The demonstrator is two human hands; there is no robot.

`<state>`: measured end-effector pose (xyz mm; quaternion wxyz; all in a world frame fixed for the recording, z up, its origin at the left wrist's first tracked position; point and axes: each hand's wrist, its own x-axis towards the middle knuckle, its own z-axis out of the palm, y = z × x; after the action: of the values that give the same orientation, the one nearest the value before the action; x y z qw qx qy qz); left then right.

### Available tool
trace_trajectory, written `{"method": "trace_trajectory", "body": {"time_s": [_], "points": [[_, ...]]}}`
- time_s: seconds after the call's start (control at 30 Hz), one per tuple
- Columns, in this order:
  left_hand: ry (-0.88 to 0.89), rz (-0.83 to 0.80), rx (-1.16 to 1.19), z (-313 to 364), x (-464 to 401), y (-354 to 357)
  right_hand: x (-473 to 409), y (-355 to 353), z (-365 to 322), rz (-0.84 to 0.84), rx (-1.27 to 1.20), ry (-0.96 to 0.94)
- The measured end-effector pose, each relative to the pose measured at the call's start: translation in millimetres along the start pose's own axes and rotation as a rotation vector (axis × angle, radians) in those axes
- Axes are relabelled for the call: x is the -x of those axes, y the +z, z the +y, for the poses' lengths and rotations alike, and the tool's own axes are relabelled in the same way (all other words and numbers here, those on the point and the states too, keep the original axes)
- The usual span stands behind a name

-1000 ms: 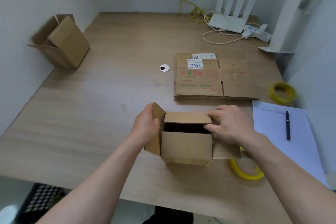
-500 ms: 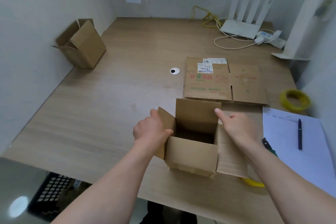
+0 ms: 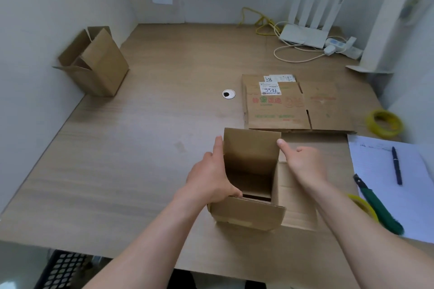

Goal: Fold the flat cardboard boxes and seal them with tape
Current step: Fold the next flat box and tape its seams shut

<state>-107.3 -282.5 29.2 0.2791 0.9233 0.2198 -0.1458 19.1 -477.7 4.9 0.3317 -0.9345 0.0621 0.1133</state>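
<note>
Left hand (image 3: 209,178) flat against left side of small open box (image 3: 249,213), thumb curled over its rim, box upright on surface (image 3: 141,148) between both hands, right hand (image 3: 303,166) relaxed, fingertip touching raised rear flap, flattened boxes (image 3: 293,105) behind.

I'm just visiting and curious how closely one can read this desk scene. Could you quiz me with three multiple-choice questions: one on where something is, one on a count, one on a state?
1. Where does the pen lie?
A. on the white paper
B. inside the small box
C. on the flattened box

2. How many yellow tape rolls show?
A. none
B. two
C. five

3. How is the top of the small box between the hands?
A. taped shut
B. open
C. crushed flat

Answers:
1 A: the pen rests on the paper.
2 B: one roll by the wall, another near the right forearm.
3 B: its flaps stand up, inside visible.
</note>
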Motion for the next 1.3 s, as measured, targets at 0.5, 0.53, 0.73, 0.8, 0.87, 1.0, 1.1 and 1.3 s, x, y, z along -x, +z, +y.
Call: {"method": "trace_trajectory", "body": {"time_s": [0.5,0.53,0.73,0.8,0.87,1.0,1.1,1.3], "points": [[-0.103,0.307,0.169,-170.5,-73.7,-136.8,46.1,105.3,-169.8,-0.230,-0.698,0.064],[-0.113,0.346,0.181,-182.9,-78.5,-144.5,51.6,115.9,-177.5,-0.265,-0.630,0.061],[-0.176,0.195,0.306,-235.0,-84.3,-171.9,67.8,181.2,-220.0,-0.289,-0.244,-0.009],[-0.236,0.121,0.434,-247.6,-82.5,-181.1,66.1,198.9,-235.8,-0.248,-0.237,-0.058],[-0.291,0.076,0.530,-259.8,-82.6,-192.4,65.7,213.4,-253.4,-0.238,-0.233,-0.094],[-0.407,0.091,0.634,-286.2,-88.8,-216.2,68.2,235.8,-293.0,-0.304,-0.335,-0.097],[-0.446,0.146,0.645,-305.8,-96.1,-230.7,70.9,252.7,-319.1,-0.349,-0.379,-0.085],[-0.292,0.312,0.714,-325.8,-122.2,-250.3,58.1,276.2,-352.4,-0.296,-0.409,-0.066]]}}
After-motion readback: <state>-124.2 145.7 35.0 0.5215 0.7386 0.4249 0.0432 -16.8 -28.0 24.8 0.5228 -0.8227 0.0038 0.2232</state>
